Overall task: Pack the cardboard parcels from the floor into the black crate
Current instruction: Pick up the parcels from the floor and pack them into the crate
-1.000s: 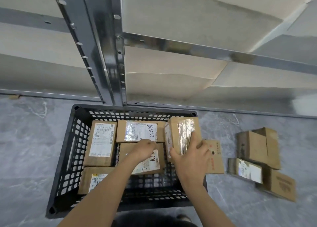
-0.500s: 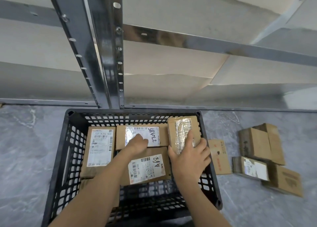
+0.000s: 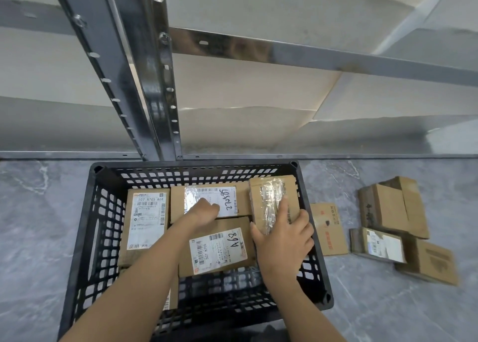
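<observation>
Right hand (image 3: 283, 241) spread flat, pressing tape-wrapped parcel (image 3: 269, 202) in far right corner of black crate (image 3: 194, 164); left hand (image 3: 204, 211) curled, knuckles on labelled parcel (image 3: 227, 199) (far edge). Loose parcels (image 3: 388, 210) on floor (image 3: 362, 303).

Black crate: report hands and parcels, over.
Right hand flat on taped parcel, right end of crate. Left hand curled on back parcel. Four parcels on floor, right of crate.
</observation>
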